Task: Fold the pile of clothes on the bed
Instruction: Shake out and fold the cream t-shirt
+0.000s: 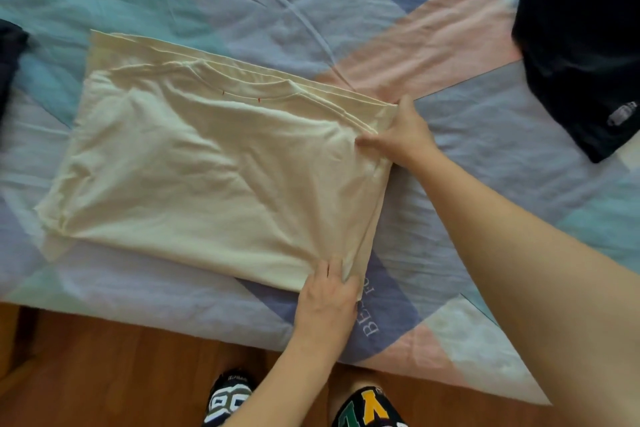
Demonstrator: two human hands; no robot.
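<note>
Both hands pinch the right edge of a cream shirt (214, 166) on the bed (485, 135): left hand (327, 295) near corner, right hand (403, 135) far corner.

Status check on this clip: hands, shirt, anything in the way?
Left hand and right hand pinching the cream shirt's right edge. Shirt part-folded, flat on bed. Black garment far right, clear.

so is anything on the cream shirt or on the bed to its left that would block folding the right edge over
Nothing visible does. Both hands, left and right, already grip the right edge of the cream shirt, and its top is bare. The dark garment at the far left lies off the shirt; the black garment sits far right.
</note>
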